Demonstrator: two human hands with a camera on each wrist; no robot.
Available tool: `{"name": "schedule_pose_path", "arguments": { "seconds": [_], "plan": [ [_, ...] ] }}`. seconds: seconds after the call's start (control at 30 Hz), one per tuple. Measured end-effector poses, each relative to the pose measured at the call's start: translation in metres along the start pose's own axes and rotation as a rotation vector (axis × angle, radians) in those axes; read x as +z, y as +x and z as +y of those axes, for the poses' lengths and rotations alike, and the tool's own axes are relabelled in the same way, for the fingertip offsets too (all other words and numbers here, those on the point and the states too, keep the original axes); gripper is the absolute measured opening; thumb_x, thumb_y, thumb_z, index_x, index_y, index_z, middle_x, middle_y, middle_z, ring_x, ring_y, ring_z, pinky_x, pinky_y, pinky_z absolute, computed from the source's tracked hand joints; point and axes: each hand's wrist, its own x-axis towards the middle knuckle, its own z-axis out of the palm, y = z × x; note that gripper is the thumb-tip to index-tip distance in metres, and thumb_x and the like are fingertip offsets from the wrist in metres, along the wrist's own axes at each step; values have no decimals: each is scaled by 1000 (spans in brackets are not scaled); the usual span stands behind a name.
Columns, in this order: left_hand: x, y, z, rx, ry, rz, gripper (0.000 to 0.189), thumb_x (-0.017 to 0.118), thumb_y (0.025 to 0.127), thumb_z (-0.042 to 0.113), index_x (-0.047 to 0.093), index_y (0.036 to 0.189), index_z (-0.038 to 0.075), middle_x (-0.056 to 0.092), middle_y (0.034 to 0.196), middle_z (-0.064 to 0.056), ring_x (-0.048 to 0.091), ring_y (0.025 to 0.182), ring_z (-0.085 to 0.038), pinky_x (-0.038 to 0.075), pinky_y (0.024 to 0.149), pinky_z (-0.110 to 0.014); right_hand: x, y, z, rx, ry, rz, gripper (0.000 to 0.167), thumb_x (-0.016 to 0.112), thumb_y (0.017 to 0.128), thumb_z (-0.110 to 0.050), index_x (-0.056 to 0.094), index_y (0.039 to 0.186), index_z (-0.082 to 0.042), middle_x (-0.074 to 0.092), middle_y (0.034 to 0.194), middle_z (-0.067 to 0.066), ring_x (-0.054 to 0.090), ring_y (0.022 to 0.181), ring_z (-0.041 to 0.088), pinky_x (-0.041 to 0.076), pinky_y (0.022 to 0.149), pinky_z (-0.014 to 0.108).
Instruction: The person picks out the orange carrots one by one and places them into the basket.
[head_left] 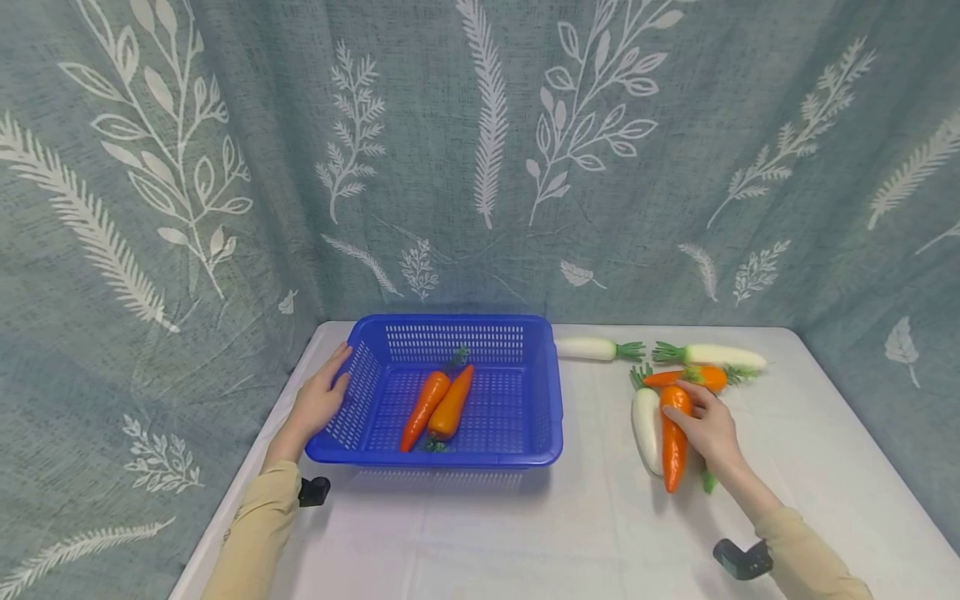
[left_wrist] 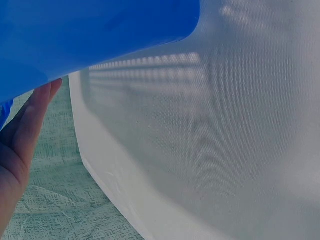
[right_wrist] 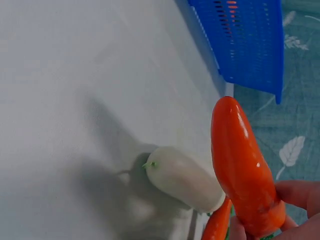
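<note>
My right hand (head_left: 708, 423) pinches a glossy orange carrot (head_left: 674, 446) by its thick end, the tapered tip pointing toward me. In the right wrist view the carrot (right_wrist: 240, 165) stands out in front of a white radish (right_wrist: 182, 177). Under and beside this hand lie that white radish (head_left: 645, 425) and another carrot (head_left: 716, 379) with leafy greens. My left hand (head_left: 318, 404) rests at the left rim of a blue plastic basket (head_left: 435, 458); its fingers (left_wrist: 35, 112) look straight, tips touching the blue rim (left_wrist: 110, 40). Two carrots (head_left: 425, 410) (head_left: 452, 404) lie inside the basket.
Two more white radishes (head_left: 588, 348) (head_left: 723, 357) with green tops lie along the back of the white-covered table (head_left: 600, 542). A green tip (head_left: 708, 481) shows below my right hand. A leaf-patterned curtain (head_left: 442, 167) hangs behind and at both sides.
</note>
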Motion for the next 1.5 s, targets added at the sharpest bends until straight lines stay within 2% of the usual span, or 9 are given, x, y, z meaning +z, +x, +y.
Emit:
{"name": "schedule_pose_path", "arguments": {
  "seconds": [0.13, 0.2, 0.47, 0.63, 0.8, 1.23, 1.4, 1.5],
  "plan": [
    [0, 0, 0, 2, 4, 2, 48, 38, 102, 3, 31, 148, -8, 23, 156, -24, 26, 140, -45, 22, 113, -57, 1, 0, -2, 2, 54, -27, 57, 58, 97, -12, 34, 147, 5, 37, 142, 32, 46, 121, 44, 51, 78, 25],
    [0, 0, 1, 0, 5, 1, 48, 38, 102, 3, 31, 148, -8, 23, 157, -23, 26, 140, -46, 22, 113, -57, 2, 0, -3, 7, 78, -41, 58, 58, 98, -13, 33, 147, 5, 36, 143, 32, 45, 122, 44, 50, 76, 22],
    [0, 0, 0, -6, 1, -2, 48, 38, 103, 4, 30, 148, -7, 22, 157, -22, 26, 140, -45, 22, 113, -57, 6, -2, -8, 11, 113, -66, 59, 58, 98, -13, 33, 148, 4, 35, 144, 32, 43, 126, 45, 51, 85, 26],
    [-1, -1, 2, -6, 3, -6, 48, 39, 103, 5, 30, 149, -7, 22, 157, -22, 26, 140, -46, 23, 112, -58, 9, -2, -12, 36, 192, -107, 60, 57, 99, -15, 31, 149, 2, 31, 146, 32, 42, 128, 44, 51, 84, 24],
    [-1, -1, 3, -9, 7, -8, 48, 39, 103, 6, 30, 149, -7, 22, 157, -22, 25, 140, -46, 22, 113, -58, 13, -1, -16, 59, 275, -156, 60, 56, 99, -15, 30, 151, 1, 29, 147, 30, 46, 123, 38, 51, 84, 21],
    [-2, -3, 3, -10, -2, -5, 48, 39, 103, 6, 30, 149, -7, 22, 157, -22, 25, 140, -46, 22, 113, -58, 23, -2, -29, 79, 342, -146, 59, 56, 99, -13, 31, 152, -3, 30, 148, 27, 47, 123, 34, 51, 85, 19],
    [0, -1, 0, -2, -2, 8, 48, 39, 103, 5, 31, 148, -7, 23, 157, -22, 25, 140, -45, 22, 113, -57, 28, -3, -35, 73, 341, -138, 59, 57, 98, -13, 32, 151, -3, 32, 147, 27, 53, 112, 24, 49, 80, 16],
    [1, 0, 0, 3, -1, 17, 47, 39, 102, 4, 32, 148, -8, 24, 156, -23, 26, 140, -45, 22, 113, -57, 32, -3, -40, 65, 352, -140, 59, 57, 98, -12, 33, 151, -4, 32, 148, 26, 54, 109, 19, 49, 82, 16]
  ]
}}
